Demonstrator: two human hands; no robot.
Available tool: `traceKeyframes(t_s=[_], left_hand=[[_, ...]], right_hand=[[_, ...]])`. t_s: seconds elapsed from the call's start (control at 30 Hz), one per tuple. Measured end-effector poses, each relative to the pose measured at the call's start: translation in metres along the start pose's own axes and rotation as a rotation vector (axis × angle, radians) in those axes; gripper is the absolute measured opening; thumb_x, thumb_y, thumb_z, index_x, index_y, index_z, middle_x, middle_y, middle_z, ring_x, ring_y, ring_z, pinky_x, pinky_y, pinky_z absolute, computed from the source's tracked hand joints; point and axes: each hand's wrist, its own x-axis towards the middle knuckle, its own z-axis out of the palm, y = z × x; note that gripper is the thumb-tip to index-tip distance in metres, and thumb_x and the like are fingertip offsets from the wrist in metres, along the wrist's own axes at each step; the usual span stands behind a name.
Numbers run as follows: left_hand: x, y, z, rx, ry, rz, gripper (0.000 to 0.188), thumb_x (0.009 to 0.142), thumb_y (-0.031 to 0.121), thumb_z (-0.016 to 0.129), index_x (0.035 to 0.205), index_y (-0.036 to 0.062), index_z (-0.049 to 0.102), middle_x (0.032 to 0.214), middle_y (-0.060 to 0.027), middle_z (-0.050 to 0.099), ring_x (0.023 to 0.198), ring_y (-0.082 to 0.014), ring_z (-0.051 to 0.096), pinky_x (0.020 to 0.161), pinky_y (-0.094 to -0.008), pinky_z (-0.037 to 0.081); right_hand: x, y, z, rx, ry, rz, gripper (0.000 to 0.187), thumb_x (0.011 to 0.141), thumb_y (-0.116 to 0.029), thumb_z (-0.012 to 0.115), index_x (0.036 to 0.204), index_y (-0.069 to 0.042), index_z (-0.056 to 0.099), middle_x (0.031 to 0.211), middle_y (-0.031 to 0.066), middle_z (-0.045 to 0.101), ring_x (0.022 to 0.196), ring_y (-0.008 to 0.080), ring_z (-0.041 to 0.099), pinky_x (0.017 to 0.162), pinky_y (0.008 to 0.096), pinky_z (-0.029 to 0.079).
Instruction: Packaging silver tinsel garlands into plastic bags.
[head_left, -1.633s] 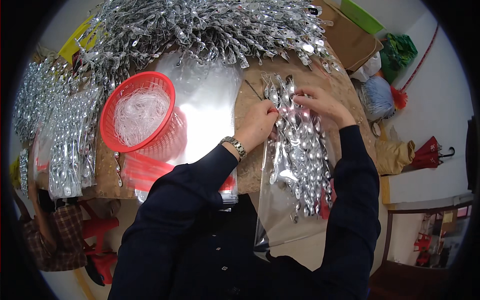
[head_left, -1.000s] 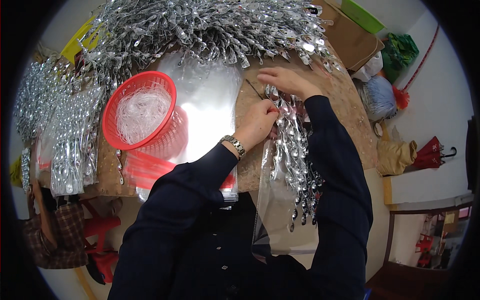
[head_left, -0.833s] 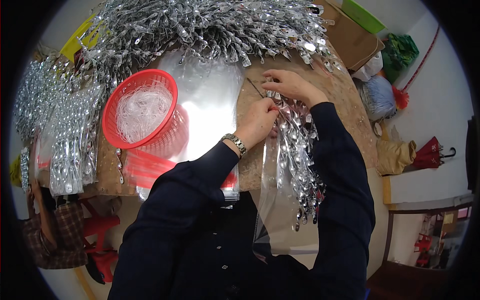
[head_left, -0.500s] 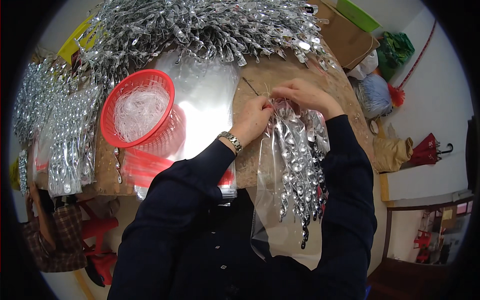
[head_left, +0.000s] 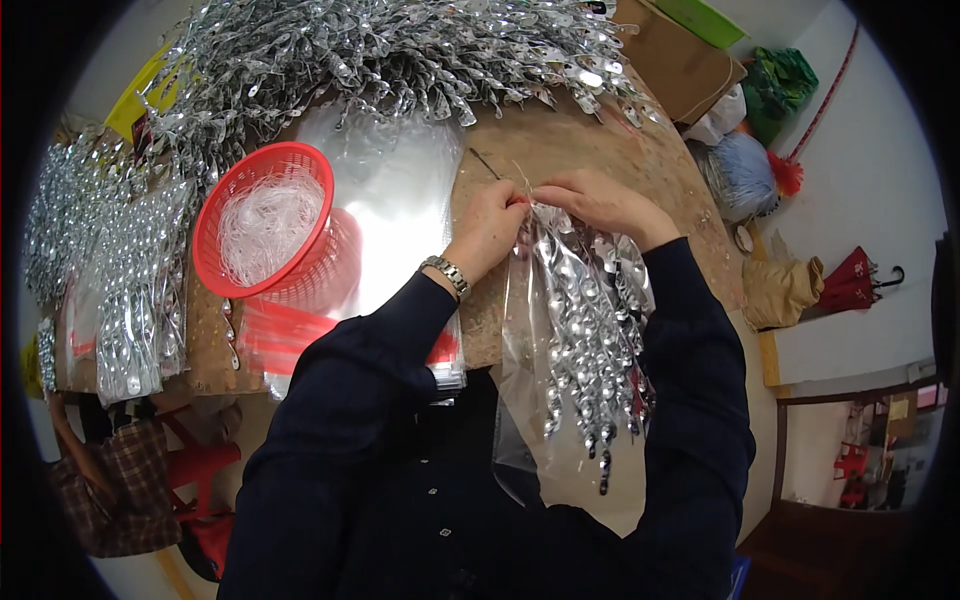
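Over the table's near edge hangs a clear plastic bag [head_left: 517,370], beside and partly around a bunch of shiny silver spiral strips [head_left: 575,320]. My left hand [head_left: 488,228] is closed in a pinch on the upper edge of the bag, at the top of the bunch. Against the other side of that top end, my right hand [head_left: 605,205] curls round with its fingers together; its thumb is hidden. Thin pale threads stick up between the hands. A thin dark rod [head_left: 484,162] lies just beyond my left fingertips.
Left of my hands, a red plastic basket [head_left: 318,240] of clear threads stands by a stack of clear bags [head_left: 400,190] with red ends. Silver spirals pile up along the back [head_left: 400,60]; bagged ones [head_left: 140,300] lie at left. Another person's plaid clothing [head_left: 125,480] shows at lower left.
The view has shifted slightly. Both hands stay at the top of the bunch, and the right fingers lie a little flatter over it. The hanging strips have swung slightly.
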Motion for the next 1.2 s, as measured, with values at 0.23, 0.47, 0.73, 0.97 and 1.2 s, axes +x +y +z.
traceKeyframes(t_s=[0.23,0.47,0.73,0.97,1.2], left_hand=[[0.000,0.002,0.000,-0.070,-0.012,-0.053,0.012,0.092,0.008,0.058,0.088,-0.0040,0.060,0.076,-0.0102,0.064,0.058,-0.0179,0.065,0.052,-0.0291,0.053],[0.000,0.001,0.002,-0.108,-0.007,-0.036,0.012,0.092,0.008,0.058,0.087,-0.0027,0.060,0.076,-0.0089,0.063,0.059,-0.0173,0.065,0.050,-0.0298,0.054],[0.003,0.003,-0.003,-0.210,-0.083,-0.184,0.008,0.097,0.012,0.056,0.092,0.0053,0.056,0.084,-0.0033,0.060,0.065,-0.0127,0.063,0.056,-0.0269,0.058],[-0.007,0.013,-0.005,-0.240,-0.022,-0.161,0.009,0.095,0.009,0.058,0.089,0.0026,0.059,0.079,-0.0042,0.061,0.062,-0.0118,0.061,0.052,-0.0267,0.053],[-0.065,0.064,-0.011,-0.326,-0.018,0.083,0.010,0.096,0.009,0.058,0.089,0.0007,0.058,0.081,-0.0035,0.059,0.069,-0.0111,0.063,0.060,-0.0240,0.053]], right_hand=[[-0.037,0.030,-0.022,0.234,0.430,0.079,0.038,0.099,-0.029,0.055,0.114,0.005,0.066,0.104,0.0119,0.071,0.098,0.0203,0.065,0.087,0.0334,0.049],[-0.111,0.103,-0.013,-0.145,0.451,0.451,0.050,0.092,-0.044,0.061,0.105,0.004,0.069,0.089,0.0103,0.072,0.082,0.0203,0.066,0.073,0.0342,0.051],[-0.115,0.070,0.020,0.459,0.392,0.622,0.029,0.089,-0.031,0.070,0.090,-0.002,0.070,0.074,0.0000,0.064,0.065,0.0088,0.056,0.057,0.0240,0.042],[-0.126,0.056,0.030,0.780,0.791,0.298,0.014,0.096,-0.016,0.063,0.091,-0.003,0.064,0.081,0.0004,0.065,0.070,0.0071,0.059,0.063,0.0210,0.045],[-0.162,-0.003,0.028,0.739,1.019,0.072,0.011,0.099,-0.015,0.060,0.096,-0.005,0.062,0.088,-0.0012,0.065,0.075,0.0055,0.060,0.068,0.0185,0.046]])
